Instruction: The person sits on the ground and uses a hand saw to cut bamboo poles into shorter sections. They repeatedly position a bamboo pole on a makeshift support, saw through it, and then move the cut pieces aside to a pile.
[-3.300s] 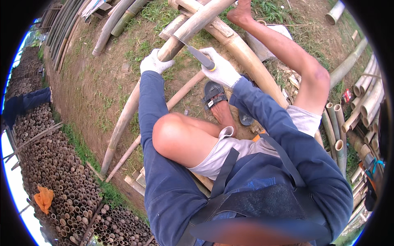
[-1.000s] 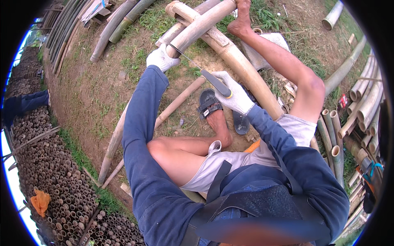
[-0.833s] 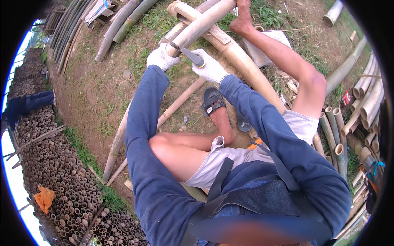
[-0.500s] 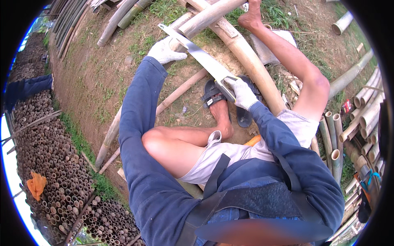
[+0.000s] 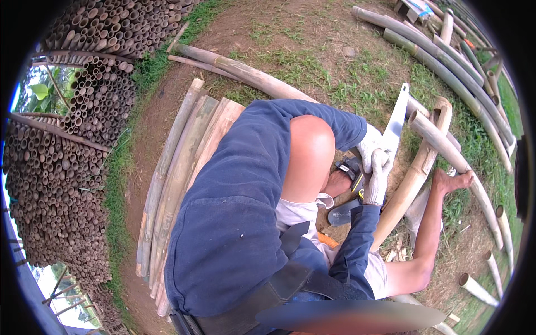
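Both my hands wear white gloves and meet in front of my raised left knee. My left hand (image 5: 368, 146) is closed against the fingers of my right hand; what it holds, if anything, is hidden. My right hand (image 5: 376, 177) is closed at the handsaw (image 5: 396, 124), whose bare blade points up and away beyond both hands. The yellow and black handle shows partly beside the right wrist. To the right of the blade, a cut bamboo pole (image 5: 438, 139) lies across a thicker bamboo pole (image 5: 410, 190), its sawn end facing the blade. My bare right foot (image 5: 451, 181) rests against the upper pole.
Split bamboo lengths (image 5: 181, 184) lie at my left. Beyond them rises a big stack of bamboo (image 5: 61, 190). Long poles (image 5: 441, 67) lie at the far right. A dark sandal (image 5: 341, 213) is under my hands, and an orange thing (image 5: 328, 240) lies nearby.
My view has swung left. My left hand has come off the bamboo and met my right hand. The saw blade has left the pole and now points upward.
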Available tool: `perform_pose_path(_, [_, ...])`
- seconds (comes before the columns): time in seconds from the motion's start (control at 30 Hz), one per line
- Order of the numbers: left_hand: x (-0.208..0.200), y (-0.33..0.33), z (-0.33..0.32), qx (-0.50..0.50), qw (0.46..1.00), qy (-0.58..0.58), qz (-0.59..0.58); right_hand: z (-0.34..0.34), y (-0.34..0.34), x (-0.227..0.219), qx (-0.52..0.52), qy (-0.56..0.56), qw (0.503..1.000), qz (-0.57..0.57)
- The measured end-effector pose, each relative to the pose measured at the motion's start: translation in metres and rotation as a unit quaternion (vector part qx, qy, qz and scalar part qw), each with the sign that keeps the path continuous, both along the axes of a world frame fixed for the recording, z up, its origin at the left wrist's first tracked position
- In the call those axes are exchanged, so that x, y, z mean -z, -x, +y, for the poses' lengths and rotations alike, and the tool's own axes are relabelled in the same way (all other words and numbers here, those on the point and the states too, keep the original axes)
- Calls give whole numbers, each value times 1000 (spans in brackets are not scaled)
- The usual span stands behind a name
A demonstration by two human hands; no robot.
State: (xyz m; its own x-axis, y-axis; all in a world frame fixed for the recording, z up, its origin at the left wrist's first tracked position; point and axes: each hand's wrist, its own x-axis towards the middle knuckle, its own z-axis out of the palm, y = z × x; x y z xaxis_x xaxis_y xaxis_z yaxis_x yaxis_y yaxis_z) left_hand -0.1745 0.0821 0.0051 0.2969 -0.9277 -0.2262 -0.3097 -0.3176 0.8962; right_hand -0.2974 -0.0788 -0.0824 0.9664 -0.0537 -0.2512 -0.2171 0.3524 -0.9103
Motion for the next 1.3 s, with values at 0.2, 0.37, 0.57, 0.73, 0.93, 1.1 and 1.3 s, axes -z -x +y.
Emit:
perform_pose_path(0.2, [-1, 42, 91, -523, 769, 61, -362, -19, 59, -11, 55, -81, 992, 79])
perform_pose_path(0.37, [23, 61, 217, -940, 306, 53, -139, -59, 76, -100, 99, 51, 994, 10])
perform_pose_path(0.57, [52, 46, 267, -697, 286, 561, 344, -111, 106, -193, 14, 90, 995, -50])
perform_pose_path(0.73, [55, 48, 210, -692, 363, 499, 375, -164, 106, -148, 322, 34, 945, -33])
perform_pose_path(0.93, [1, 94, 137, -628, 382, 579, 354, -270, 94, -148, 339, 94, 934, -61])
perform_pose_path(1.1, [-46, 161, 140, -602, 394, 626, 300, -270, 40, -166, 326, 157, 925, -114])
perform_pose_path(1.3, [-71, 284, 207, -637, 337, 668, 186, -162, -59, -191, 134, 250, 954, -96])
